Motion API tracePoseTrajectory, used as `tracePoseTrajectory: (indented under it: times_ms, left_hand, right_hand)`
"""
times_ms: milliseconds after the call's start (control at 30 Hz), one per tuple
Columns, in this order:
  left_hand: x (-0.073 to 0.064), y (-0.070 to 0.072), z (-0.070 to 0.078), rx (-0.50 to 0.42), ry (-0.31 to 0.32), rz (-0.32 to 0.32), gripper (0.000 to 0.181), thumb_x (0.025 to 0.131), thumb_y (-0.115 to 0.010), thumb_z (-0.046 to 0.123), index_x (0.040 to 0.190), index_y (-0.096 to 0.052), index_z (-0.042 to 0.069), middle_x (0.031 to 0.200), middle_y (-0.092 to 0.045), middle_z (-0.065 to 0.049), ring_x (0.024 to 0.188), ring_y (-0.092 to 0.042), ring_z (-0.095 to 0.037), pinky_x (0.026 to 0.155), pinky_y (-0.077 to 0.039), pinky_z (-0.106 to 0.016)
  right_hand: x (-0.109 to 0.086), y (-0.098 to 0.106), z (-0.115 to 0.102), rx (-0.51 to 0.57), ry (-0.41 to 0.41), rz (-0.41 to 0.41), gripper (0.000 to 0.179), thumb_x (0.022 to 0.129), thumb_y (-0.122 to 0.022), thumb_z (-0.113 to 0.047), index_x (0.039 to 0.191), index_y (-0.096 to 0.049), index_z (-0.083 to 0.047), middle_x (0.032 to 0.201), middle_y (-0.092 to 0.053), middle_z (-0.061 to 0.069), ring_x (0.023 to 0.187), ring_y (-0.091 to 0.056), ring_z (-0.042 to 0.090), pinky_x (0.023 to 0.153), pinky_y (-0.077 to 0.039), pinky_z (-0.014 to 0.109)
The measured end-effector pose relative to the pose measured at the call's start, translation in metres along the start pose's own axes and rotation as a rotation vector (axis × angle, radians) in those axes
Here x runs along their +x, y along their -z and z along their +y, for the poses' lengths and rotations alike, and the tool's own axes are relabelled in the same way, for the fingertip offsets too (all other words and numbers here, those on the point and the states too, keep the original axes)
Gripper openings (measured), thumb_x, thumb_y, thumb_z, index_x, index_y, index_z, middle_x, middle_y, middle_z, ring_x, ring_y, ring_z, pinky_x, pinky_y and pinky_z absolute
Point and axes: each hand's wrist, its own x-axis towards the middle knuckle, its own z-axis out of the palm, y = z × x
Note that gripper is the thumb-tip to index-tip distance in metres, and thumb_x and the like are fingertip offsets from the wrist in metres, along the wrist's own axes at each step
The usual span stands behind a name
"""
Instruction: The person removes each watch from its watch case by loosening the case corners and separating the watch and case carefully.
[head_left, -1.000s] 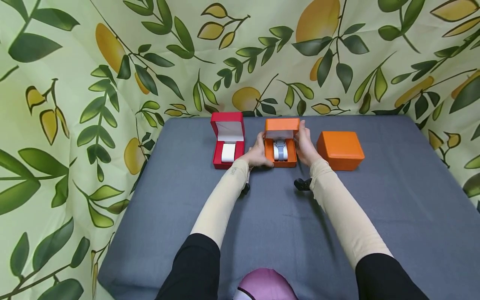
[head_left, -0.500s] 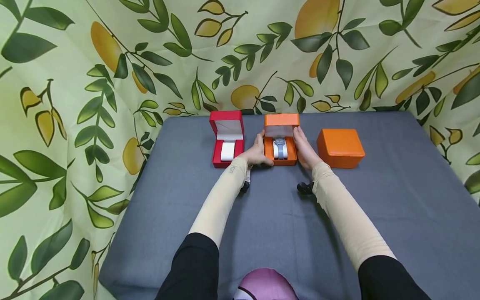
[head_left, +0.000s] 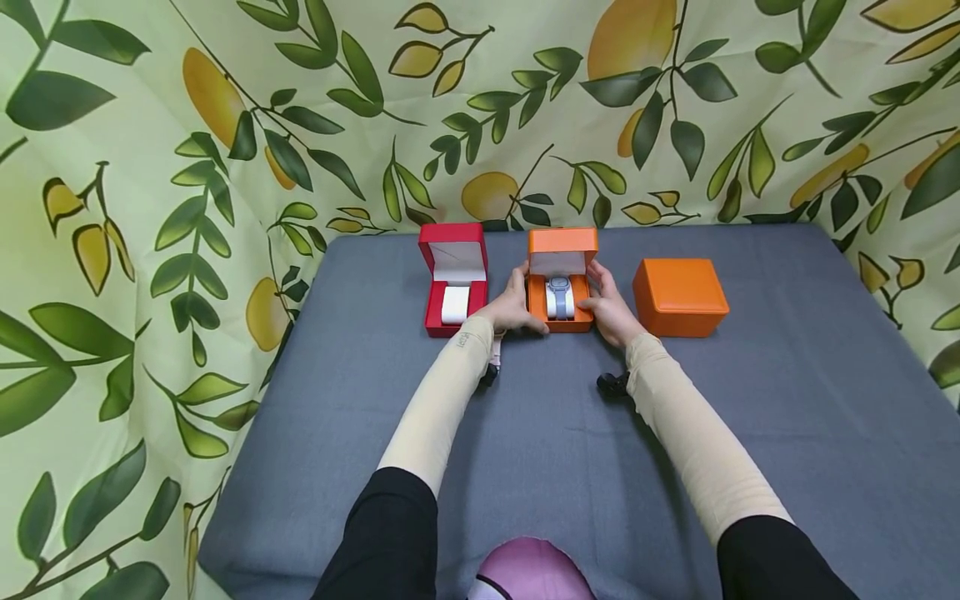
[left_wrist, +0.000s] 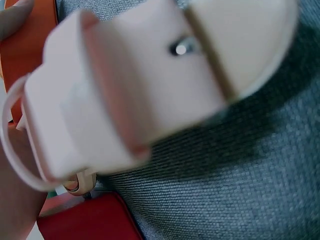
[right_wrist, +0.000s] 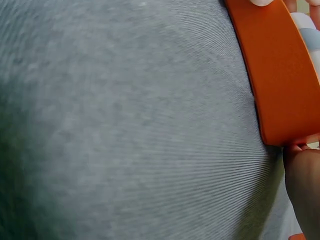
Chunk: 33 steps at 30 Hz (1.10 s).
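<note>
Right hand (head_left: 611, 313): thumb shifted onto open orange box (head_left: 564, 242), fingers clamped. Left hand (head_left: 512, 310): seemingly likewise. Risk: leftward drift knocking red box (head_left: 451, 232) beside those fingers.

1. Orange box (head_left: 562, 240): lid up, upright on grey cloth (head_left: 555, 433); left hand (head_left: 512, 309) grips left side, right hand (head_left: 614, 312) the right.
2. Blue-grey watch (head_left: 560, 300): wrapped round white cushion (head_left: 571, 305) inside box.

L-wrist view: pale strap (left_wrist: 160, 75) blurred, red box (left_wrist: 90, 220) cut off; watch dial (head_left: 558, 284) too sm. to read.
</note>
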Motion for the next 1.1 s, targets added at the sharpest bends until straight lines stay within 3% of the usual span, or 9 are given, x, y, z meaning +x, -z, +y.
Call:
tracePoseTrajectory:
  times_ms: [167,267,433,600,833,933,1100]
  left_hand:
    - [-0.002,0.002,0.001,0.024,-0.009,0.003,0.124,0.062,-0.086,0.013,0.147,0.005,0.012,0.155,-0.005,-0.006,0.141,-0.015,-0.016,0.118,-0.015,-0.03]
    - [-0.003,0.002,0.002,0.034,0.0,0.002,0.124,0.063,-0.085,0.014,0.148,0.006,0.014,0.156,-0.004,-0.005,0.141,-0.015,-0.016,0.118,-0.015,-0.03]
    - [-0.002,0.002,0.005,0.033,0.011,0.001,0.124,0.064,-0.083,0.013,0.148,0.008,0.015,0.156,-0.001,-0.003,0.141,-0.014,-0.016,0.118,-0.016,-0.03]
    - [-0.001,0.002,0.008,0.045,0.029,0.019,0.125,0.064,-0.083,0.014,0.148,0.008,0.017,0.157,-0.002,-0.003,0.141,-0.017,-0.017,0.117,-0.018,-0.032]
    - [-0.004,0.005,0.009,0.067,0.032,0.009,0.125,0.066,-0.082,0.017,0.148,0.011,0.018,0.157,-0.003,-0.004,0.142,-0.017,-0.018,0.118,-0.018,-0.034]
    - [-0.007,0.005,0.009,-0.015,0.029,-0.01,0.123,0.068,-0.081,0.014,0.148,0.013,0.017,0.157,-0.004,-0.007,0.143,-0.016,-0.018,0.117,-0.019,-0.034]
    - [-0.013,0.007,0.013,-0.049,0.045,-0.018,0.101,0.077,-0.075,0.025,0.144,0.001,0.015,0.15,-0.017,-0.012,0.138,-0.024,-0.02,0.115,-0.025,-0.034]
  right_hand:
    - [-0.001,0.001,0.003,0.035,-0.015,-0.055,0.087,0.087,-0.033,0.018,0.15,0.01,-0.024,0.158,0.014,0.0,0.146,0.007,0.022,0.119,-0.006,0.041]
    - [-0.001,0.002,0.002,0.002,-0.013,-0.078,0.089,0.086,-0.033,0.016,0.148,0.012,-0.03,0.157,0.018,-0.002,0.145,0.011,0.02,0.119,-0.003,0.04]
    - [-0.002,0.002,0.001,-0.116,-0.029,-0.043,0.089,0.086,-0.035,0.011,0.146,0.014,-0.034,0.154,0.019,0.005,0.142,0.017,0.022,0.118,0.002,0.039]
    - [-0.001,0.0,-0.002,-0.143,-0.035,-0.022,0.088,0.087,-0.034,0.008,0.145,0.015,-0.036,0.154,0.02,0.005,0.142,0.017,0.022,0.118,0.002,0.039]
    - [0.0,-0.003,0.0,-0.091,-0.035,0.006,0.082,0.087,-0.035,0.009,0.15,0.008,-0.02,0.157,0.009,0.005,0.145,0.002,0.026,0.119,-0.008,0.041]
    - [-0.002,-0.002,0.003,-0.078,-0.048,0.019,0.076,0.09,-0.037,0.006,0.15,0.004,-0.014,0.158,0.005,0.006,0.145,-0.005,0.028,0.118,-0.014,0.042]
    - [-0.008,0.002,0.005,-0.094,-0.057,0.03,0.064,0.095,-0.045,-0.011,0.148,-0.008,-0.008,0.155,-0.006,0.013,0.14,-0.014,0.029,0.116,-0.017,0.044]
